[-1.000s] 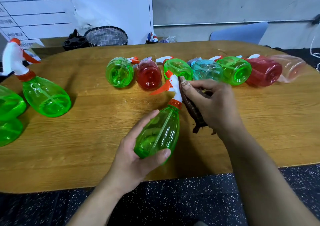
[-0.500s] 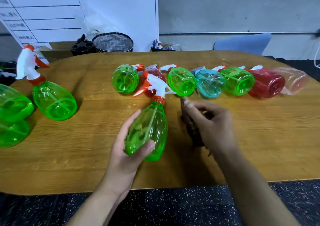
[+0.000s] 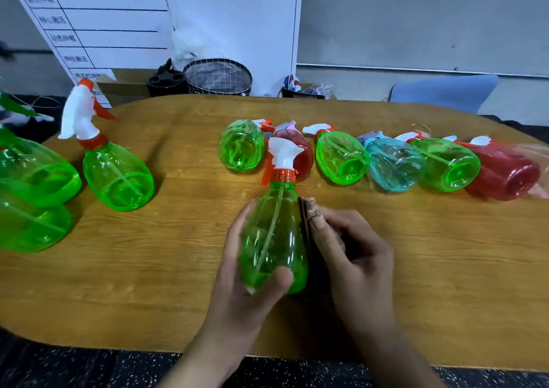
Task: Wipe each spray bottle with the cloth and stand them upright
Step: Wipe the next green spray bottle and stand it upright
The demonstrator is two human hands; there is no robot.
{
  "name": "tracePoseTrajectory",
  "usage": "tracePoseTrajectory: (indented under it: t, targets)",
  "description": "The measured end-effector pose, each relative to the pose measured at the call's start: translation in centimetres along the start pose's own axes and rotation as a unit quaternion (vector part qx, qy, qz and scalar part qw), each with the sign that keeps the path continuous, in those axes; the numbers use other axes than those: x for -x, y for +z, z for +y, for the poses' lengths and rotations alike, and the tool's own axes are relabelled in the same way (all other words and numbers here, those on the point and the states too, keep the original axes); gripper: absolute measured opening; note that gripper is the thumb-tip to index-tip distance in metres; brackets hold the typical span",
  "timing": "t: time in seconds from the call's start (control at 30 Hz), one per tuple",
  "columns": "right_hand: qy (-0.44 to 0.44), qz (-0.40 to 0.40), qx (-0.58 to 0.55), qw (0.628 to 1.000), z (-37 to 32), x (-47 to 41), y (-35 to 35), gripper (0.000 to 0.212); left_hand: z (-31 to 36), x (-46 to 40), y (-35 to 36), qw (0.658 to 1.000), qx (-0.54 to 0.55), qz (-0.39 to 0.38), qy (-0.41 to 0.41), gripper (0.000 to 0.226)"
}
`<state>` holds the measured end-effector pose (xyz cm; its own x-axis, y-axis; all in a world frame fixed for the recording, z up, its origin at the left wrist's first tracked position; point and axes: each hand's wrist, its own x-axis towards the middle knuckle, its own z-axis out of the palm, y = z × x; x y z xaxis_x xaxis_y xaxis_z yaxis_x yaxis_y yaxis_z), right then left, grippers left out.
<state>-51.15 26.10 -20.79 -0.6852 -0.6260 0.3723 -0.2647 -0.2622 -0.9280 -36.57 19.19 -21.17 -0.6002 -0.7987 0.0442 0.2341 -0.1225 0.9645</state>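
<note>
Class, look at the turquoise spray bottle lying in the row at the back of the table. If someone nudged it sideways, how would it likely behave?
The turquoise spray bottle looks see-through and empty, so it is probably light and would shift easily. It lies on its rounded side, so it may roll, though the green bottles close on either side would likely stop it. Its smooth plastic may be a little slippery.

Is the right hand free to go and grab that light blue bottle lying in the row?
Probably not yet: the right hand grips the cloth against the held green bottle. The path to the blue bottle looks open.
</note>
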Motion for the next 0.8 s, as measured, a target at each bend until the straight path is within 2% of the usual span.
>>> tracePoseTrajectory:
  t: [0.1, 0.23, 0.37, 0.4, 0.5, 0.6, 0.67, 0.73, 0.8]
  targets:
    - [0.043, 0.003, -0.054, 0.998, 0.01, -0.17, -0.06, 0.016, 0.33, -0.07, 0.10, 1.000, -0.007, 0.013, -0.004, 0.102]
    - [0.106, 0.001, -0.040, 0.994, 0.77, -0.07, 0.17, 0.015, 0.48, -0.33, -0.04, 0.997, 0.066, 0.019, -0.027, 0.078]
    - [0.062, 0.005, -0.040, 0.997, 0.63, 0.22, 0.36, 0.017, 0.02, -0.33, -0.18, 0.999, 0.047, 0.012, -0.007, 0.102]
    - [0.054, 0.006, -0.040, 0.998, 0.46, 0.13, 0.29, 0.017, -0.15, -0.39, -0.21, 0.999, 0.032, 0.012, 0.002, 0.102]
    - [0.080, 0.017, -0.056, 0.995, 0.43, -0.35, -0.13, 0.014, -0.33, -0.46, -0.18, 1.000, 0.010, 0.006, -0.003, 0.089]
    - [0.081, 0.009, -0.029, 0.996, 0.87, -0.37, -0.18, 0.015, -0.32, -0.32, -0.33, 0.999, 0.031, 0.006, -0.017, 0.069]
    - [0.061, 0.000, -0.019, 0.998, 0.89, -0.15, -0.06, 0.021, -0.13, -0.33, -0.30, 1.000, 0.022, 0.001, -0.013, 0.078]
    - [0.053, -0.006, -0.025, 0.998, 0.94, -0.08, -0.10, 0.024, -0.19, -0.31, -0.25, 1.000, -0.008, -0.005, 0.007, 0.105]
    - [0.057, -0.009, -0.031, 0.998, 0.95, -0.15, -0.16, 0.023, 0.01, -0.34, -0.03, 1.000, -0.025, 0.000, 0.017, 0.109]
